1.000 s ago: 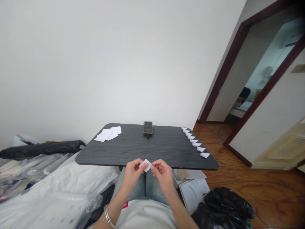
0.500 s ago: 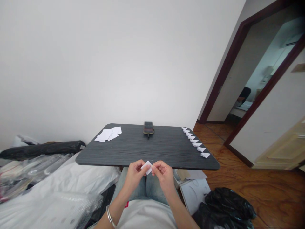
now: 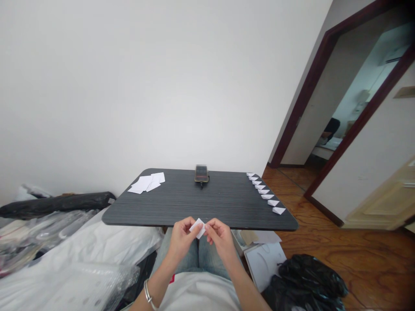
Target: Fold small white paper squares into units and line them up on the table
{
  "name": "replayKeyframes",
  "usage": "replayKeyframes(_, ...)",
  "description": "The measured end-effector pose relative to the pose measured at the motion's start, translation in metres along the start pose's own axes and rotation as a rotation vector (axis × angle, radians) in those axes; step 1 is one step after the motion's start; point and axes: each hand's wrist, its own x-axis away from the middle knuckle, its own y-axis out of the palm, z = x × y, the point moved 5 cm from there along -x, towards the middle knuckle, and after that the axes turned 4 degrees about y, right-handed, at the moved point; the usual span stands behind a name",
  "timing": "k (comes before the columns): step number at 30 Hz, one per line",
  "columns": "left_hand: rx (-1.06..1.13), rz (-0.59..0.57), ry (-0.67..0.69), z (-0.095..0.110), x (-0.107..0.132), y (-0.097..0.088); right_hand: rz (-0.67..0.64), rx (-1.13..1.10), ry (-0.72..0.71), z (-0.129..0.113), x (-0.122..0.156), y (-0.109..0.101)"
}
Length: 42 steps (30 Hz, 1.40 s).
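Plain white wall fills the far view. An open doorway (image 3: pixel 353 108) stands at far right, over wooden floor (image 3: pixel 356 259).

Bench (image 3: pixel 201 203): dark grey, wood-grain top, rounded corners, near edge just beyond the person's knees.

Left of the bench: clear plastic sheeting (image 3: pixel 74 255) heaped up, with a long black bundle (image 3: pixel 58 203) behind it. Near right, on the floor: a black bag (image 3: pixel 308 280).

On the bench:
- loose white sheets (image 3: pixel 147 182), overlapping, far left corner;
- row of folded pieces (image 3: pixel 264 191), small white shapes lined along the right edge, running far to near;
- phone (image 3: pixel 201 173), propped at the far edge, centre, screen blurred.

Left hand (image 3: pixel 181 239) and right hand (image 3: pixel 220 237) meet in front of the body, over the lap, just short of the bench's near edge. A bracelet (image 3: pixel 147 293) sits on the left wrist.

Small paper piece (image 3: pixel 198 227): held in the air between the two hands, not touching the bench. The left fingers (image 3: pixel 189 224) are pinched on its left side and the right fingers (image 3: pixel 209 225) on its right side, so both hands grasp it and neither is nearer. It is white, with crisp edges, and seems folded. It is turned like a diamond, with one corner up and one down. Its long axis cannot be told at this size. Its flat face tilts toward the camera.
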Motion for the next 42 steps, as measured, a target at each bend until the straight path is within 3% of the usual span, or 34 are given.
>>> replayKeyframes(11,-0.006,0.008,-0.035,-0.001,0.0,0.006,0.046,0.083,-0.06,0.004,0.004,-0.001)
replayKeyframes(15,0.026,-0.042,-0.037,-0.003,0.001,0.008,0.048,0.091,-0.071,0.004,0.005,-0.001)
replayKeyframes(29,-0.181,-0.051,0.035,0.0,0.001,0.006,0.023,0.259,-0.172,0.004,0.006,-0.004)
replayKeyframes(36,-0.119,-0.051,0.082,0.0,0.0,0.005,0.054,0.143,-0.111,0.01,0.003,-0.005)
replayKeyframes(42,-0.187,0.072,0.251,0.011,-0.002,-0.009,0.077,-0.003,-0.077,0.005,0.001,-0.006)
